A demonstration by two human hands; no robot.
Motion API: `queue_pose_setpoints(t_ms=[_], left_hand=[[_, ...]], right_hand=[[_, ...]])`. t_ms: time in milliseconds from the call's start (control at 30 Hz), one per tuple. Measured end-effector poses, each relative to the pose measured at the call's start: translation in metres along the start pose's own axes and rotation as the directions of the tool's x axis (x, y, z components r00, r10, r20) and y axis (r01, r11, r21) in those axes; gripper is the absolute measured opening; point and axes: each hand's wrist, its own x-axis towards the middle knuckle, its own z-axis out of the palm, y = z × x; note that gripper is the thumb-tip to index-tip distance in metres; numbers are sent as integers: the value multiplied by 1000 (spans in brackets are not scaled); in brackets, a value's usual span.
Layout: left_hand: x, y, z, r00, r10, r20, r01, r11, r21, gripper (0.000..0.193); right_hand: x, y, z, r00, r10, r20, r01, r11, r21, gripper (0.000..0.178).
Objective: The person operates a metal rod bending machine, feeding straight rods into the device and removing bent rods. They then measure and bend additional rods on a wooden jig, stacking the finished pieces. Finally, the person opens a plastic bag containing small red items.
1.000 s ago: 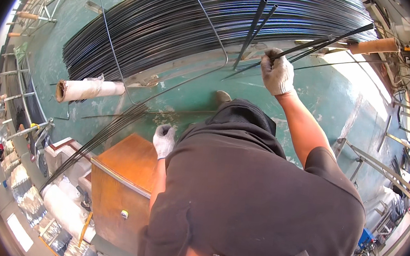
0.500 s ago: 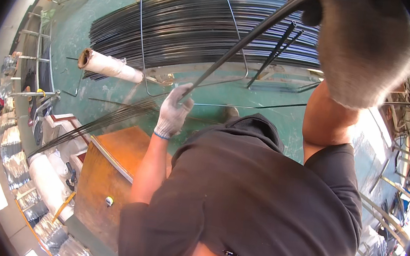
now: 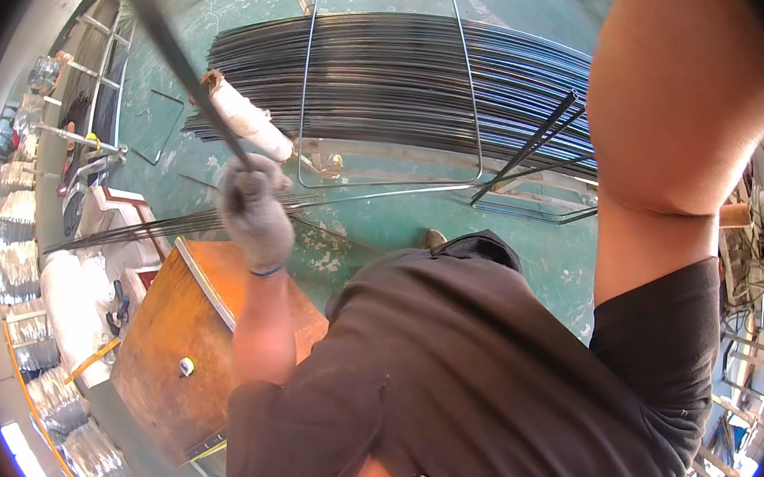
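- clear-wrapped bundles (image 3: 20, 250): several, in a column, far left of the left hand and well apart from it.
- metal rack (image 3: 79, 137): pale bars, left of the left hand.
- white roll (image 3: 69, 302): lying below and left of the left hand.
- thin dark rods (image 3: 143, 236): one loose sheaf, running from the left up to the left hand and passing behind it in view.
- black rod (image 3: 172, 45): single, blurred; slants from the top edge, up and left of the left hand, down into its glove.
- wooden cabinet (image 3: 161, 337): orange-brown, below the left hand; a small round object (image 3: 187, 367), pale with a dark edge, on its face.
- wrapped tube (image 3: 253, 125): white cover, brown open end, just above the left hand in view.
- left hand (image 3: 257, 213): grey knitted glove, blue cuff edge; fingers curled, grasping the black rod near its lower end.
- bent metal rod (image 3: 387, 183): one, u-shaped, right of the left hand, in front of the stack.
- stack of long black rods (image 3: 397, 79): broad, above and right of the left hand.
- shoe (image 3: 433, 239): right of the left hand, on the green floor (image 3: 356, 222).
- right forearm (image 3: 671, 101): raised, bare, leaving by the upper edge; the right hand lies beyond view, its grasp cannot be told.
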Motion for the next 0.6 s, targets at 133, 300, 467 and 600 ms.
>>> queue_pose_setpoints(t_ms=[133,300,467,600], left_hand=[[40,64,-13,991,35,-126,-39,999,-29,50],[56,98,-39,962,-66,-264,26,988,-152,46],[23,87,-94,862,-225,-453,123,962,-245,47],[-16,76,-121,756,-302,-581,113,934,-338,49]], right_hand=[[10,-7,30,993,-118,22,117,993,29,26],[-7,-18,14,907,-367,-206,370,929,-29,30],[-26,97,52,384,-485,-786,307,869,-387,52],[-53,182,213,849,528,-29,-430,720,546,59]])
